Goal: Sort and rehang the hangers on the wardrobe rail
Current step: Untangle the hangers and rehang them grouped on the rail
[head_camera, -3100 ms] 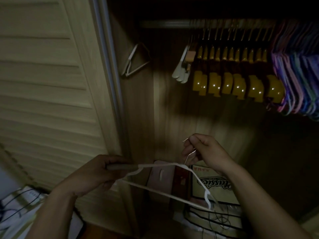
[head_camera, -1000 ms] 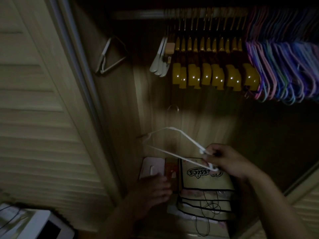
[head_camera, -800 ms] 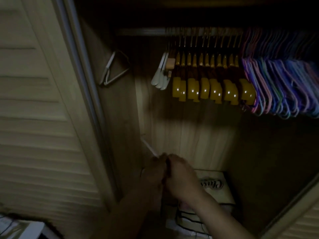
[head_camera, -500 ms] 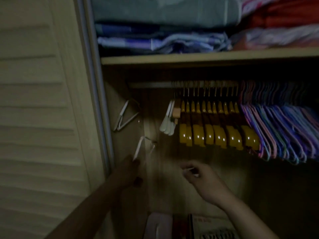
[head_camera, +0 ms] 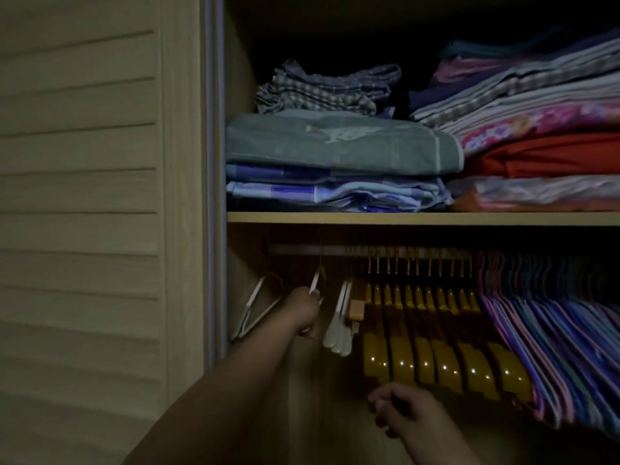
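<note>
My left hand [head_camera: 303, 310] is raised under the wardrobe rail [head_camera: 302, 250] and grips a thin white hanger [head_camera: 315, 280], whose hook reaches up toward the rail's left part. To its right hang a few white hangers [head_camera: 339, 323], then several yellow wooden hangers [head_camera: 436, 347], then several purple and pink hangers [head_camera: 553, 330]. My right hand [head_camera: 402, 414] hovers lower, below the yellow hangers, fingers loosely curled and blurred, with nothing seen in it. Another white hanger [head_camera: 255, 307] leans against the left side wall.
A louvred door [head_camera: 84, 196] fills the left side. Above the rail a shelf [head_camera: 402, 218] carries folded towels and linens [head_camera: 335, 146]. The wardrobe interior below the hangers is dark.
The view tilted up from the wardrobe floor to the shelf. My left hand took the white hanger and lifted it up to the rail; my right hand let go and dropped lower.
</note>
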A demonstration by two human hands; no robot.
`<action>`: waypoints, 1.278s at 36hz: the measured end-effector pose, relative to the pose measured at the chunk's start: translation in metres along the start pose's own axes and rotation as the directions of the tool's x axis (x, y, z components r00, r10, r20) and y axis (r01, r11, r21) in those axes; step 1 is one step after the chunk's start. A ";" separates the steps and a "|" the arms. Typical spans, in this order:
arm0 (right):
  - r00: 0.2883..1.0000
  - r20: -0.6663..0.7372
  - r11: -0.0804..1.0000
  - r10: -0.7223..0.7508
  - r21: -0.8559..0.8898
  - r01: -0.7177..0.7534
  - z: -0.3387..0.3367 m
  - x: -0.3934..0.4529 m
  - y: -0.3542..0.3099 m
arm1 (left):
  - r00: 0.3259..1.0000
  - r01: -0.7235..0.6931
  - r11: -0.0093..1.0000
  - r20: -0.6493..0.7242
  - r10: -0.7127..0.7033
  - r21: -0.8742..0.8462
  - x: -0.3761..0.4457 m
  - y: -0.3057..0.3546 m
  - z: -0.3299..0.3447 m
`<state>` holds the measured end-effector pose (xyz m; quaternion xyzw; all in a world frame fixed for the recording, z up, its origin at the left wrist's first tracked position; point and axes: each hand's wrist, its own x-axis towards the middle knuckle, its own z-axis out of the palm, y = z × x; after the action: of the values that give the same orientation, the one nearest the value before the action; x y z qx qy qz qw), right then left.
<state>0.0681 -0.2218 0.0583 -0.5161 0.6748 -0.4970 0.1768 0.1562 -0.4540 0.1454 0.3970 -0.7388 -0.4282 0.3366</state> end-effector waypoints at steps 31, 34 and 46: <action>0.997 0.063 0.994 0.051 -0.098 -0.045 -0.019 0.000 0.021 | 0.924 0.156 0.724 -0.359 0.134 0.672 0.015 -0.076 -0.028; 0.997 0.054 0.996 0.049 -0.081 -0.045 -0.019 -0.001 0.023 | 0.924 0.095 0.900 -0.373 0.079 0.426 0.014 -0.074 -0.022; 0.991 0.110 0.990 0.083 -0.127 -0.068 -0.017 0.002 0.016 | 0.935 0.043 0.961 -0.349 0.057 0.273 -0.005 -0.075 0.004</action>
<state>0.0456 -0.2161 0.0525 -0.5277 0.7120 -0.4169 0.2018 0.1776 -0.4718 0.0750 0.5078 -0.7199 -0.2415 0.4068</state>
